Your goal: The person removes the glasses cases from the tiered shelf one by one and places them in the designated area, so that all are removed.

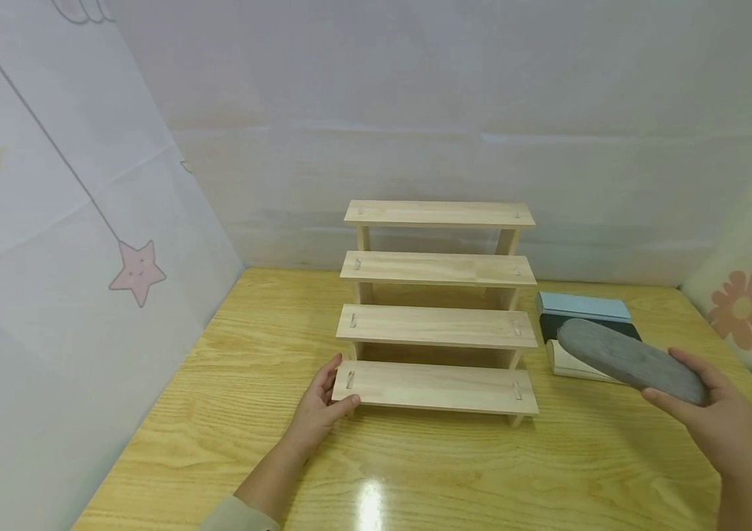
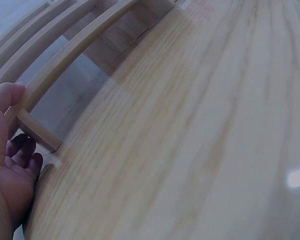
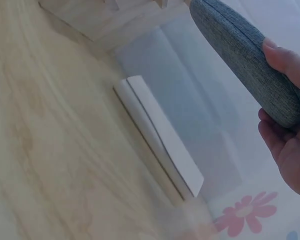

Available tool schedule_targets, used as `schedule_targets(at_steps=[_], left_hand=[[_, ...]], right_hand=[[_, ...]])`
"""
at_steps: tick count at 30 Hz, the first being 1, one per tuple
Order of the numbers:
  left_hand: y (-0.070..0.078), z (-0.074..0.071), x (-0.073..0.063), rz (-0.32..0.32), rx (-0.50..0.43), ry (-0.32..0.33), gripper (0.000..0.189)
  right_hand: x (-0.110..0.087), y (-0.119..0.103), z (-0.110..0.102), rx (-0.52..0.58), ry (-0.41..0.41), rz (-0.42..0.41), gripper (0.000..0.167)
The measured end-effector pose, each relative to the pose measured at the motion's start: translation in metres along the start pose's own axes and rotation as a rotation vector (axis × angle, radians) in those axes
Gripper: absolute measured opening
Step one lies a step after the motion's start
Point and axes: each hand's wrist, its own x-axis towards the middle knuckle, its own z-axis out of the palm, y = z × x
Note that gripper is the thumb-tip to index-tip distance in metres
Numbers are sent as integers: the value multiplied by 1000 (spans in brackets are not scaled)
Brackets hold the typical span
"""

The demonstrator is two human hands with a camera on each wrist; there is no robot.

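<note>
A stepped wooden display rack [image 1: 436,387] with several tiers stands on the table. My left hand [image 1: 315,413] grips the left end of its lowest shelf. In the left wrist view, the thumb of that hand [image 2: 7,165] lies on the shelf's edge, while the fingers curl below, beside the rack's leg [image 2: 40,131]. My right hand [image 1: 724,424] holds a long grey fabric glasses case [image 1: 635,363] by its near end, raised at the right. The right wrist view shows the case's rounded shape and seam [image 3: 245,62], with thumb and fingers on opposite sides.
Right of the rack lie a light blue case [image 1: 585,304], a dark case [image 1: 551,324] and a cream case [image 1: 575,367], close together and partly hidden by the grey one. A printed cloth [image 1: 449,147] hangs behind the wood-grain table [image 1: 237,383] and along its sides.
</note>
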Motion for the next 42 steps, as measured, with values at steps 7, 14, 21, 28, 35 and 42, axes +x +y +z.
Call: schedule_targets(at_steps=[7,14,21,28,35,42], left_hand=[[0,0,-1,14,23,-16,85],[0,0,-1,12,32,-11,85],[0,0,0,1,17,-8,83],[0,0,0,9,13,-20,84],[0,0,-1,2,6,-20,84],[0,0,-1,-7,-38,-12,84]], right_hand=[[4,17,-3,-91,-23,34,79],[5,29,-2,-131,-41,45,82],[3,43,1,-102,-66,33,79],[6,53,3,-107,-108,53,80],[9,53,2,-111,-184,96,86],[11,54,1,-140,-241,108,89]])
